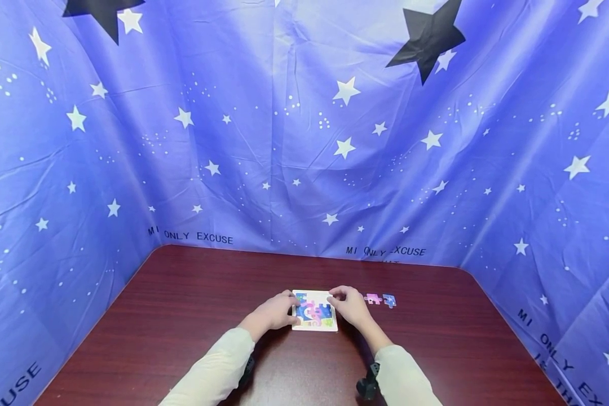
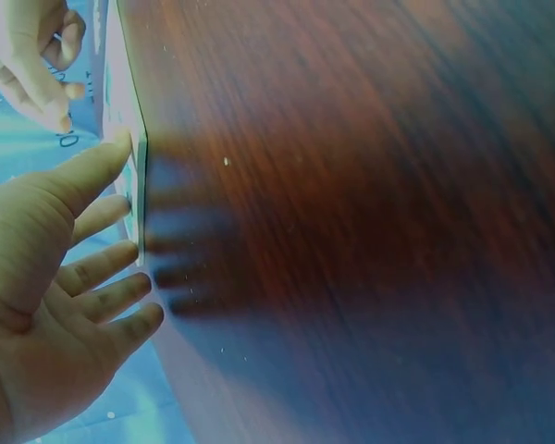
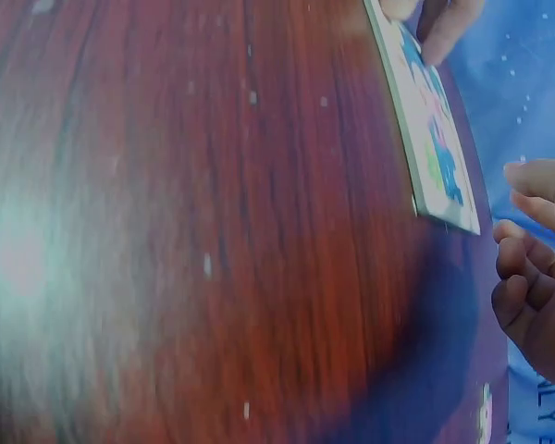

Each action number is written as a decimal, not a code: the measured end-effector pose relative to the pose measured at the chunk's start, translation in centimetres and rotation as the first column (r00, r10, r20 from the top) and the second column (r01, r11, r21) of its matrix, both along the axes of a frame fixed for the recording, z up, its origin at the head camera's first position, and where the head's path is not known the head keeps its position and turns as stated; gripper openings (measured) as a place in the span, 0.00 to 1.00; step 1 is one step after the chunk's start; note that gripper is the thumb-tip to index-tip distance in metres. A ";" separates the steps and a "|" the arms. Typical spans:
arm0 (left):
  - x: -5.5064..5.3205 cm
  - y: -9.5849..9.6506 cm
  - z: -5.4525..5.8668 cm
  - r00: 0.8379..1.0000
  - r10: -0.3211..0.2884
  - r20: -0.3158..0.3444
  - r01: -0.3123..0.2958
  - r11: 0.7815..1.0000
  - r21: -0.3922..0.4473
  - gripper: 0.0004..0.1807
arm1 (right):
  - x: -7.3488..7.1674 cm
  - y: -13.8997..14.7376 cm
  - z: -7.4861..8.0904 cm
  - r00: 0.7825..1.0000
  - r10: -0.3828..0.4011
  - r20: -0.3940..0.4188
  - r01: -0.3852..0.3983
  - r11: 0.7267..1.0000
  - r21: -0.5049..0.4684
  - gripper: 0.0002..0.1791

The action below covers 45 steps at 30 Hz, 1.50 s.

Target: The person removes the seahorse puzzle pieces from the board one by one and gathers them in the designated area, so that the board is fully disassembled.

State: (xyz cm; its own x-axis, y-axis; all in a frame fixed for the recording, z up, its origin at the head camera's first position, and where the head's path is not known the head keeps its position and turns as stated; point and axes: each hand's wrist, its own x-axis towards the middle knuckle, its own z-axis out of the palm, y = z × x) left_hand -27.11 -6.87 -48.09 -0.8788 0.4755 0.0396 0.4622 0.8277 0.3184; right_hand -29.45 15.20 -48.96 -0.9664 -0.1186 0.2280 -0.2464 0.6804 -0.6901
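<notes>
Puzzle board (image 1: 316, 296) — the left grip (image 1: 276, 312), fingers spread (image 2: 100, 268), touches its edge.

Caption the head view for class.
Left hand and right hand flank a square white-framed jigsaw, pink piece and blue piece nearby.

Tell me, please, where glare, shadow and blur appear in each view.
Head: a pale sheen lies on the near part of the table; left wrist: finger-shaped shadows fall beside the left hand, and the wood grain looks soft; right wrist: a bright glare spot sits at the left edge, a broad shadow lies near the puzzle board, and its printed picture is blurred.
</notes>
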 end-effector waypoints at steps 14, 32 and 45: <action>0.2 -0.3 -0.2 1.000 -0.001 -0.001 0.001 1.000 -0.022 0.23 | -0.1 -3.2 0.1 0.995 0.100 0.028 -0.101 0.994 0.051 0.08; 0.3 -0.8 -0.1 1.000 -0.013 0.005 0.013 1.000 -0.003 0.22 | -0.2 -4.4 -0.1 0.991 0.109 0.079 -0.119 0.982 0.145 0.09; 0.2 -1.0 -0.3 0.999 -0.041 -0.023 0.042 0.999 0.035 0.20 | -0.2 -4.9 0.0 0.989 0.077 0.123 -0.098 0.980 0.174 0.10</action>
